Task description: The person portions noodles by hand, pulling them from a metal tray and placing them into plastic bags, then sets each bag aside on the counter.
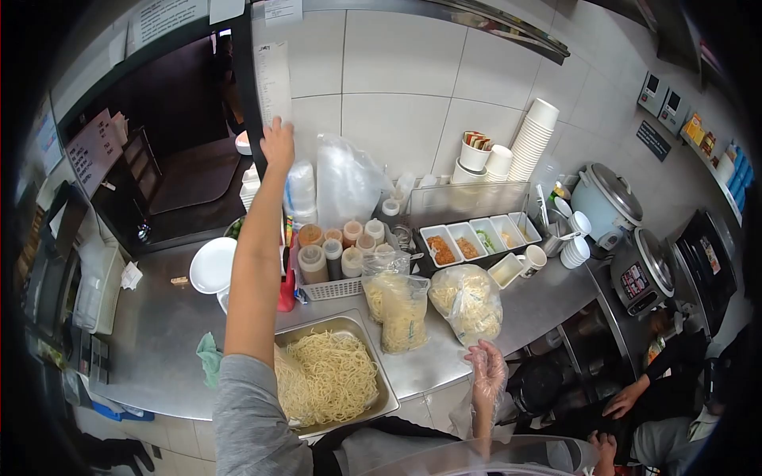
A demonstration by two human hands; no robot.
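Observation:
My left arm stretches up across the counter. My bare left hand [278, 146] is at the lower end of a long paper slip [275, 79] on the tiled wall, its fingers bent together on the slip's edge. My right hand [488, 368], in a clear plastic glove, hovers at the counter's front edge with fingers apart and loosely curled, nothing in it. Just beyond it sits a tied bag of noodles [467, 301]. Two more noodle bags [403, 313] stand to its left. A metal tray [379, 366] of loose noodles lies in front of me, partly behind my left arm.
A basket [333, 290] of sauce bottles stands mid-counter, beside a topping box [444, 266]. Stacked paper cups [533, 131] and a rice cooker [607, 202] are to the right. White bowls [213, 266] and a green cloth [209, 359] lie left. A co-worker's hand [627, 399] is at lower right.

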